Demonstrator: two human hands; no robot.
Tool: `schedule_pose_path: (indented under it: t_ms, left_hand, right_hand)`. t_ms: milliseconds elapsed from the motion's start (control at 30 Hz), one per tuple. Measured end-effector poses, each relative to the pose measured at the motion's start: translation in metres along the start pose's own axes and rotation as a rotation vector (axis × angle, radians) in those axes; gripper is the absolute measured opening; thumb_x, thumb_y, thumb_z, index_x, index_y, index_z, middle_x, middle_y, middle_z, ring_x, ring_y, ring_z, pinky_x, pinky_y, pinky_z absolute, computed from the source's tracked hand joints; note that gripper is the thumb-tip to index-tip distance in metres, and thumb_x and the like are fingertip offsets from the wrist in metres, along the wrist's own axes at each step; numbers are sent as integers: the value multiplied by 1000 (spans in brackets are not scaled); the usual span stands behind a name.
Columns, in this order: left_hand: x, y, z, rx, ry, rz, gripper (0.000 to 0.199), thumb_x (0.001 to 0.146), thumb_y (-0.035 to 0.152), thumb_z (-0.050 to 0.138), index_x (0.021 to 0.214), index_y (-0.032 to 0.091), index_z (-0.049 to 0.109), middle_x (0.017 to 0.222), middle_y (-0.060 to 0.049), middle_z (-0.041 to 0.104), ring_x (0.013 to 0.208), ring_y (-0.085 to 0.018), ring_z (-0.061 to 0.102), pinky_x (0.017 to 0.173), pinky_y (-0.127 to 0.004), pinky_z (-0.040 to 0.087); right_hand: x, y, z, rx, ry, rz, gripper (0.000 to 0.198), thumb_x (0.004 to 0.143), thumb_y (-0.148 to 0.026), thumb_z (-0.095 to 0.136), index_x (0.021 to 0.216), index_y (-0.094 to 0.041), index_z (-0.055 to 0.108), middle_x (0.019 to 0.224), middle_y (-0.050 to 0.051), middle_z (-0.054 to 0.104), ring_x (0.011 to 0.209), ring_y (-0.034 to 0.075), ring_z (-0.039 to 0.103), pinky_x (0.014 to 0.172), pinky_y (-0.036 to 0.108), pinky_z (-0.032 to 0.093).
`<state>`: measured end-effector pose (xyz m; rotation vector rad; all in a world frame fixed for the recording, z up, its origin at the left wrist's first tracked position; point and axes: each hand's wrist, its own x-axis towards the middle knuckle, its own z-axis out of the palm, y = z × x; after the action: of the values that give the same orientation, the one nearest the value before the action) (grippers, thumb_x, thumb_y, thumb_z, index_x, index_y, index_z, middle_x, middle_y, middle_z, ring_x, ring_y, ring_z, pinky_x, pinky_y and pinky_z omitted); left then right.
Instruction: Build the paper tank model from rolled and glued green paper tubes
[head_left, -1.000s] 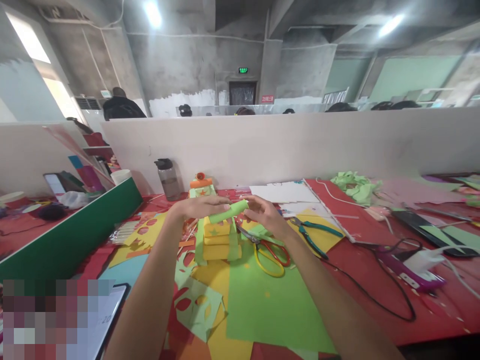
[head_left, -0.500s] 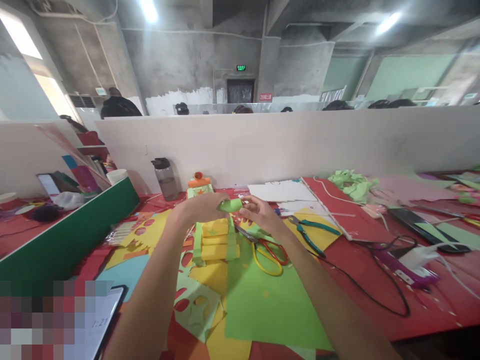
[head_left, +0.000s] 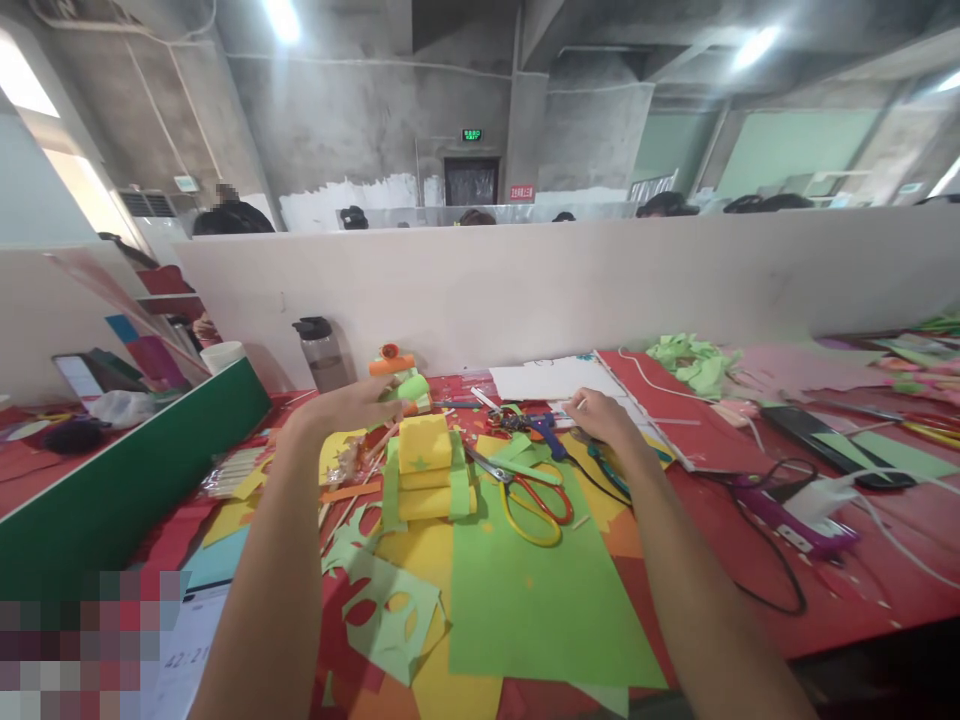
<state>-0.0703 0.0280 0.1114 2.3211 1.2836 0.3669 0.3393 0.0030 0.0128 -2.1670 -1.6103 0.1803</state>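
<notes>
My left hand (head_left: 356, 408) is closed at the end of a light green paper roll (head_left: 413, 388), low over the back left of the work. Behind it lies an orange roll (head_left: 391, 365). In front stands a yellow and green folded paper piece (head_left: 424, 445) with a star on it. My right hand (head_left: 601, 415) is apart from it on the right, fingers curled together; whether anything is between them is hidden. Beside it are a blue glue gun (head_left: 546, 432) and teal-handled pliers (head_left: 604, 465), partly covered by the hand. Scissors (head_left: 532, 500) with yellow and red handles lie nearer.
A large green sheet (head_left: 547, 610) and a cut-out pale green sheet (head_left: 394, 610) lie in front. A water bottle (head_left: 321, 355) stands by the white partition (head_left: 525, 290). A green divider (head_left: 150, 450) runs along the left. A purple power strip (head_left: 795, 525) with cables is at right.
My left hand has moved left and back with the green roll. My right hand has let go of the roll and moved right, beside the glue gun, which now shows.
</notes>
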Motion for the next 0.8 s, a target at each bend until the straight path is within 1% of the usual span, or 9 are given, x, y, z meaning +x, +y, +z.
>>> schedule_pose_path:
  t_ms: [133,267,367,433,533,600,667,733,800]
  left_hand:
    - [-6,1,-2,-70,72,-52,58,80,61,54,123,23,58,116,-10,67,111,-32,58,87,-35,47]
    - [-4,3,3,-210,31,-50,53,83,58,52,121,22,60,108,-8,69,105,-30,60,82,-34,48]
    - [2,-3,11,-217,-7,-64,57,84,59,50,129,24,55,126,-7,64,117,-30,55,90,-34,46]
    - [7,-8,15,-173,-24,-73,63,83,59,52,136,25,50,143,-9,53,128,-31,49,98,-34,43]
    - [10,-14,17,-92,-39,-19,75,79,56,58,143,23,42,150,-13,45,135,-33,42,102,-35,41]
    - [10,-14,16,-79,-37,20,74,78,55,59,142,23,43,141,-13,55,131,-33,47,98,-34,43]
    - [10,-11,16,-117,-57,32,63,80,55,57,134,22,50,122,-11,66,115,-30,57,87,-32,47]
    - [9,-6,16,-184,-98,34,48,83,53,54,116,20,60,101,-8,69,93,-25,62,76,-30,47]
    - [8,0,17,-248,-111,39,38,85,51,51,96,18,64,90,-7,67,78,-21,59,69,-29,46]
  right_hand:
    - [-2,-4,16,-3,-184,-78,29,76,-48,69,73,-22,58,64,4,66,59,20,59,55,28,34]
    - [-2,-10,34,-6,-220,-134,32,68,-39,78,82,-23,53,69,1,65,62,19,58,56,27,34]
    - [-2,-10,37,13,-224,-150,31,72,-33,74,88,-23,49,73,0,63,64,18,56,56,26,33]
    - [-2,-9,33,31,-228,-157,28,77,-33,69,91,-23,47,72,-2,61,64,17,54,56,25,33]
    - [-1,-5,25,96,-206,-178,26,82,-35,62,95,-23,43,68,-4,55,62,15,51,56,24,33]
    - [-1,-4,19,202,-170,-207,26,82,-36,61,95,-23,42,68,-5,53,61,15,49,56,25,35]
    - [-1,-3,14,341,-128,-228,28,80,-38,61,96,-23,43,72,-3,54,63,15,51,58,25,38]
    - [0,-3,11,456,-91,-221,30,79,-41,62,96,-23,45,77,-2,57,66,16,54,62,27,41]
    - [2,-3,10,530,-37,-192,33,77,-44,65,94,-23,46,80,0,59,70,18,57,65,28,44]
